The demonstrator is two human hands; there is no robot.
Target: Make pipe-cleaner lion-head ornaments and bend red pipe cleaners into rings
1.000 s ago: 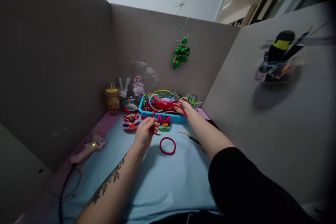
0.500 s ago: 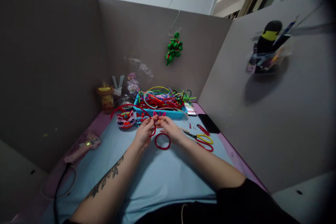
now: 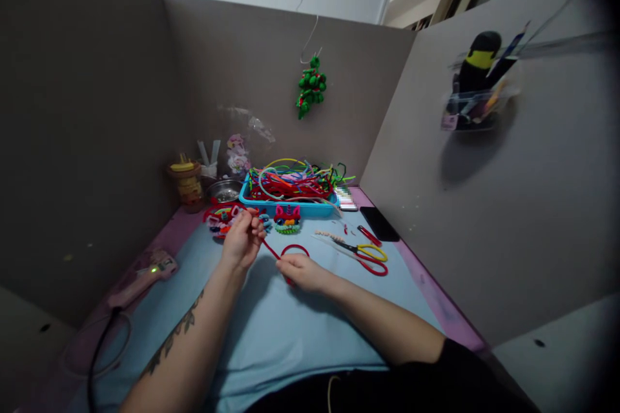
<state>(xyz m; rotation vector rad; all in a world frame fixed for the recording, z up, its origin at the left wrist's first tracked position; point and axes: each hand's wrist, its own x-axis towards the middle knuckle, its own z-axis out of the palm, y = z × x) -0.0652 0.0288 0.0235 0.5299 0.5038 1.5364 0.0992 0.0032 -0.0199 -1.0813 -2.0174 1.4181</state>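
A red pipe cleaner [image 3: 270, 248] is stretched between my two hands above the blue cloth. My left hand [image 3: 242, 240] pinches it, fingers curled, in front of a colourful animal-face ornament [image 3: 217, 222] that it partly hides. Lower and to the right, my right hand [image 3: 301, 271] is closed on the other stretch of the pipe cleaner. Behind the right hand, and partly covered by it, lies a red ring [image 3: 296, 246]. A second ornament with pink horns [image 3: 287, 220] sits just beyond the ring.
At the back stands a blue tray [image 3: 310, 209] heaped with pipe cleaners. Scissors [image 3: 372, 254], a red cutter [image 3: 370, 236] and a black phone [image 3: 380, 224] lie at right. A pink glue gun [image 3: 145, 279] with a lit green light rests at left, its cord trailing forward.
My hands have drawn apart: the left moved left, the right came down nearer me. The pipe cleaner now runs taut between them. The horned ornament is uncovered, the ring partly covered.
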